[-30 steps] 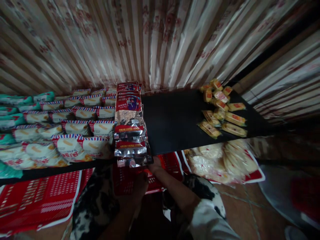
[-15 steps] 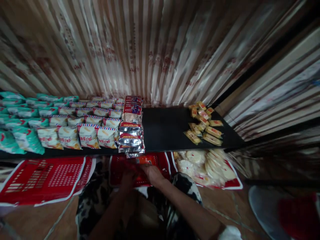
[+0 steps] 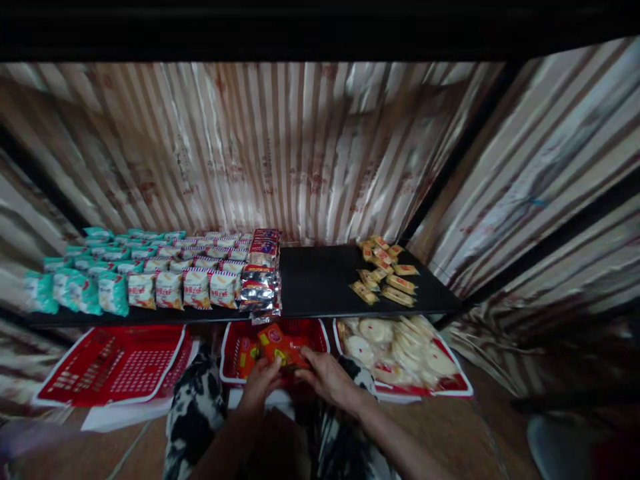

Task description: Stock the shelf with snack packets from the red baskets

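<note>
Between my two hands is an orange-red snack packet (image 3: pixel 278 341), raised over the middle red basket (image 3: pixel 325 337). My left hand (image 3: pixel 263 381) grips its near left side, with the thumb on top. My right hand (image 3: pixel 327 375) has its fingers closed on the packet's right end. Another orange packet (image 3: pixel 246 357) lies in the same basket, partly hidden behind my left hand. Just above on the black shelf (image 3: pixel 317 283) stands a pile of red and silver packets (image 3: pixel 260 273).
White snack bags (image 3: pixel 197 288) and teal bags (image 3: pixel 113 293) stand in rows on the shelf's left. Small yellow packets (image 3: pixel 400 283) lie loose at its right. A red basket (image 3: pixel 145 360) sits below left; another holds pale round packs (image 3: pixel 377 330). A dark bar (image 3: pixel 300 33) crosses overhead.
The camera view has tilted up and back, bringing the overhead bar into sight. My hands have lifted slightly and the orange-red packet now shows clearly between them.
</note>
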